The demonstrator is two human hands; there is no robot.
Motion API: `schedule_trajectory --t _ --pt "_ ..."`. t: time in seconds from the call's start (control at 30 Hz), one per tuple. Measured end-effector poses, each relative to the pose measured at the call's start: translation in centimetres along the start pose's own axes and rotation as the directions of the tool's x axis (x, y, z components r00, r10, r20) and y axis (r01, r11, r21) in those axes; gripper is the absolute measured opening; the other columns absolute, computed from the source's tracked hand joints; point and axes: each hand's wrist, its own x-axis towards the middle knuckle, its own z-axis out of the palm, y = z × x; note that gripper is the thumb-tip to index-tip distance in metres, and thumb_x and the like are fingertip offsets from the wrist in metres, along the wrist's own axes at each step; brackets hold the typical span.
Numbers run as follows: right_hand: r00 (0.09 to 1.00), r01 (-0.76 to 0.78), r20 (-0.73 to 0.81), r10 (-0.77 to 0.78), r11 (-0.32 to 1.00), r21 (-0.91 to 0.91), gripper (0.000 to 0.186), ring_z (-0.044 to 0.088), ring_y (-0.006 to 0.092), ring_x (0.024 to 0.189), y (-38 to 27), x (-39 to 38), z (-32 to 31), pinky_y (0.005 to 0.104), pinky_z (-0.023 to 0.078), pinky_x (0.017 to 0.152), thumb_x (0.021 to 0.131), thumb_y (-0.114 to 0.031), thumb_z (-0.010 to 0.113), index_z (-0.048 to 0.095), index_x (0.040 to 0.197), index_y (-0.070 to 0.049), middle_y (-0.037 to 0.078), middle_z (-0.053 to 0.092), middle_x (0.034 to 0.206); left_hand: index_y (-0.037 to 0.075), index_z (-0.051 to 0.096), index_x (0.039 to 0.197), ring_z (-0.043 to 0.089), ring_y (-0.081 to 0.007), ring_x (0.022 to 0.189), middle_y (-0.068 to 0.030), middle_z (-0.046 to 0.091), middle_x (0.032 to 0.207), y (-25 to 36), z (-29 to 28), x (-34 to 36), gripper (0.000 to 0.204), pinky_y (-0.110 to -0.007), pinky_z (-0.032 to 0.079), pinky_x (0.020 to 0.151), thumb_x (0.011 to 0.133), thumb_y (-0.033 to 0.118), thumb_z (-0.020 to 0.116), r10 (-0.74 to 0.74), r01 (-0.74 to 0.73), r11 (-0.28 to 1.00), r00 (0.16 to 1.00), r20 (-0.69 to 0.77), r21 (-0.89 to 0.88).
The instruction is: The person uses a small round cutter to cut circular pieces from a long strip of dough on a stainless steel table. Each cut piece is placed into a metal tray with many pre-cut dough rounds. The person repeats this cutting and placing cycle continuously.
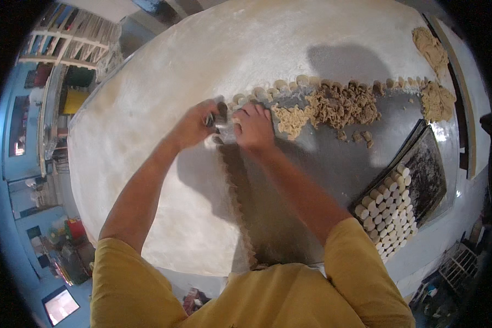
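Because the left hand has its fingers wrapped around a metal cutter at the dough sheet's scalloped edge, I judge a tilted press could tear it; I can't tell whether the nearby right hand grips anything.

You are standing in what is looking like a small bakery workroom: a huge pale sheet of dough is covering most of the metal worktable, its cut edge running in scallops, and crumpled dough scraps are lying in heaps beside it. Pale round pieces are sitting packed together on dark trays (stacked ones), while slatted shelving is standing beyond the table.
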Motion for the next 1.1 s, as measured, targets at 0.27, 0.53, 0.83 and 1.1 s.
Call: schedule_trajectory --t 0.27,0.53,0.83,1.1 --pt "0.852 -0.523 0.446 0.274 0.453 0.722 0.062 0.052 0.0349 0.147 1.5 -12.4 -9.4 0.0509 0.041 0.124 0.103 -0.024 0.073 0.051 0.16 -0.01 0.015 0.054 0.16 0.01 0.063 0.131 0.062 -0.0154 0.081 -0.0047 0.066 0.105 7.9 9.1 -8.4 0.043 -0.029 0.051 0.07 0.093 0.005 0.08 -0.478 0.211 0.566 0.872 -0.108 -0.797" --pt "0.895 -0.408 0.445 0.029 -0.349 0.844 0.057 0.047 0.0276 0.152 2.0 -26.1 -18.0 0.0507 0.042 0.124 0.113 -0.048 0.055 0.055 0.157 -0.011 0.012 0.053 0.161 0.004 0.061 0.143 0.072 -0.0344 0.107 -0.0174 0.072 0.125 31.9 17.5 -12.3 0.054 -0.044 0.058 0.092 0.093 0.006 0.078 0.17 -0.295 0.946 0.804 -0.57 -0.134" --pt "0.978 -0.05 -0.164 0.125 0.915 0.401 0.037 0.072 0.0251 0.107 12.6 -30.7 -32.1 0.0389 0.059 0.095 0.103 -0.022 0.073 0.066 0.136 -0.005 0.012 0.073 0.122 0.0 0.056 0.142 0.07 -0.0353 0.101 -0.0212 0.07 0.12 39.9 19.1 -11.2 0.05 -0.044 0.056 0.09 0.096 0.008 0.076 0.315 -0.377 0.926 0.738 -0.597 0.022" --pt "0.794 -0.496 -0.32 0.517 0.855 0.151 0.041 0.069 0.0454 0.115 24.7 -32.1 -38.0 0.0516 0.055 0.1 0.086 -0.013 0.079 0.069 0.125 -0.005 0.022 0.074 0.119 -0.001 0.052 0.147 0.068 -0.0259 0.106 -0.0166 0.068 0.122 39.2 24.9 -14.6 0.053 -0.039 0.055 0.095 0.1 0.008 0.074 -0.035 -0.107 0.947 0.903 -0.428 -0.302"
